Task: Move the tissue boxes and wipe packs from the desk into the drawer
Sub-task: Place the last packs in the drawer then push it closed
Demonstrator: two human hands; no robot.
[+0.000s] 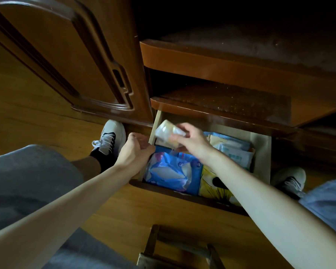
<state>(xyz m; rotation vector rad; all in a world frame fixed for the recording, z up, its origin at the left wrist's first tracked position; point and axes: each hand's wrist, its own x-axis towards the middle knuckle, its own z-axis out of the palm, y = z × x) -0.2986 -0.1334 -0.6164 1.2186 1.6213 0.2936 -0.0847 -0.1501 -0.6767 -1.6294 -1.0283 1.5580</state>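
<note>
The open drawer (263, 152) sits low in the wooden desk. Inside lie a blue tissue pack (171, 171) at the front left, a yellow pack (211, 183) at the front right, and pale blue wipe packs (233, 150) at the back right. My right hand (190, 140) hovers over the drawer's back left part, shut on a small pale tissue pack (167, 132) that is blurred. My left hand (134, 150) grips the drawer's left side wall, fingers curled over its edge.
Two wooden shelves (221, 66) jut out above the drawer. A closed cabinet door (66, 55) stands to the left. My feet in grey shoes (111, 136) rest on the wooden floor on both sides. A wooden stool frame (175, 249) is at the bottom.
</note>
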